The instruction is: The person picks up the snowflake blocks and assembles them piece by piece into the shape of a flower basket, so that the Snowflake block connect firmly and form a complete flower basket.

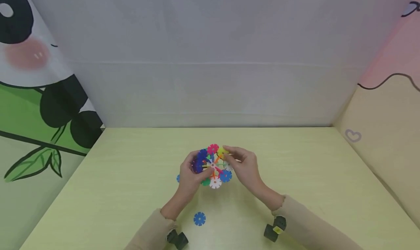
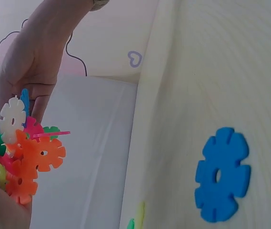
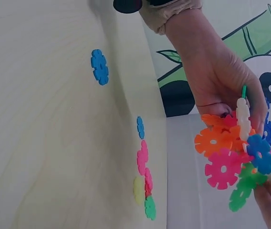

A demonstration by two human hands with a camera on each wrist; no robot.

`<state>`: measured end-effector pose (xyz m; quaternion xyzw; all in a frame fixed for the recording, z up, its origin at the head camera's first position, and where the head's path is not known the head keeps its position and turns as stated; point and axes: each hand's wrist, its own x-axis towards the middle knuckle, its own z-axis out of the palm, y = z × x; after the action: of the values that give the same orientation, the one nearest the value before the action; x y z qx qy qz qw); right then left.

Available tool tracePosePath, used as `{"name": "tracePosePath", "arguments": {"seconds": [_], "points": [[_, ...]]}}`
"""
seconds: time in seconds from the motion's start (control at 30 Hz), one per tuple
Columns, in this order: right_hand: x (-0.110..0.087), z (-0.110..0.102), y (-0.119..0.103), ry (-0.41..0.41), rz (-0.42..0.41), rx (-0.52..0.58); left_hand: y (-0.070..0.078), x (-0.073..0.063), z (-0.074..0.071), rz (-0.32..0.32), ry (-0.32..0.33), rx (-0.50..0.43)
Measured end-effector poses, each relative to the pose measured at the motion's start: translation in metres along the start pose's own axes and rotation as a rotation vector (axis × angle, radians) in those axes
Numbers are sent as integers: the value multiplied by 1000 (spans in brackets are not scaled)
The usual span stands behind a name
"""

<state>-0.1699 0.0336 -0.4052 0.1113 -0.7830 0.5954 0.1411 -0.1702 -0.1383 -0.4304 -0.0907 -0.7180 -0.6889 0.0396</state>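
My left hand (image 1: 188, 177) grips a ball-like cluster of interlocked plastic snowflake discs (image 1: 214, 182), its thumb across the front. The discs are blue, pink, white, green, orange and yellow, held above the table. At the cluster's upper right, my right hand (image 1: 244, 166) pinches a yellow snowflake disc (image 1: 221, 152) between thumb and index finger. Whether that disc is slotted into the cluster I cannot tell. Orange discs (image 2: 45, 152) show on the cluster's side in the left wrist view. A pink disc (image 3: 222, 169) faces the right wrist camera; the left hand partly hides the cluster.
A loose blue snowflake disc (image 1: 199, 218) lies on the pale wooden table (image 1: 131, 144) in front of the hands. Farther along, another blue disc (image 3: 140, 127), pink discs (image 3: 143, 157), a yellow disc (image 3: 138, 191) and a green disc (image 3: 150, 208) lie close together. Walls enclose the table.
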Motion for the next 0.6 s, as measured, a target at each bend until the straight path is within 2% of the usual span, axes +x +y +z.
{"name": "tracePosePath", "arguments": {"seconds": [0.13, 0.2, 0.3, 0.4, 0.47, 0.5, 0.6], "points": [[0, -5, 3, -58, 0, 31, 2, 1, -1, -21, 3, -20], [0, -9, 7, -79, 31, 36, 2, 1, -2, -33, 4, -27], [0, -13, 15, -163, 147, 79, 3, 0, -2, -47, -6, -52], [-1, -15, 21, -285, 278, 153, 3, 0, -1, -55, -20, -64], [-2, -15, 23, -347, 323, 204, 4, -1, -1, -59, -28, -61], [-2, -15, 24, -367, 327, 223, 4, -1, 0, -62, -29, -59], [-6, -14, 24, -410, 256, 245, 4, -3, 2, -63, -28, -41]]}}
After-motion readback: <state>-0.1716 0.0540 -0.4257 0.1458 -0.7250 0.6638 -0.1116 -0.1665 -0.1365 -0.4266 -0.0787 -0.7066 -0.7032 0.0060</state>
